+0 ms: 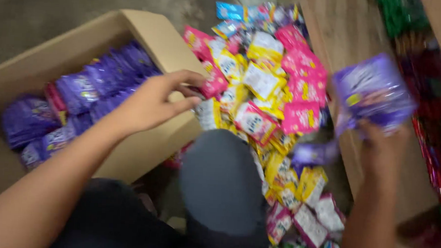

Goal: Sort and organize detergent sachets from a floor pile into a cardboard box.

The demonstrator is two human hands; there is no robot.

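Packets everywhere: purple ones fill the cardboard box (149, 41) on my left, and a heap of pink, yellow and white packets (261, 91) spills across the floor in front of my knee (223, 178). My two hands are well apart. My right hand (378, 141) is clamped on a bunch of purple packets (373, 88), held up over the wooden shelf (343, 40) on the right; the picture is blurred there, so I cannot tell how many I am holding or how firm the hold is. My left hand (154, 101) hovers at the near corner of the box, fingers loosely spread and partly curled, closed on nothing that I can see, just beside the edge of the mixed heap.

What worries me is the bunch on the right. The packets look slick and I seem to have them by their lower edge only, so one could slide out and drop into the gap between shelf and heap, where a stray purple packet (316, 153) already lies. My left hand is close to the pink packets at the box corner; a careless sweep could knock them into the box among the purple ones and mix the colours. My knee is touching the pile too, so a shift of weight could crush packets or push them further apart.
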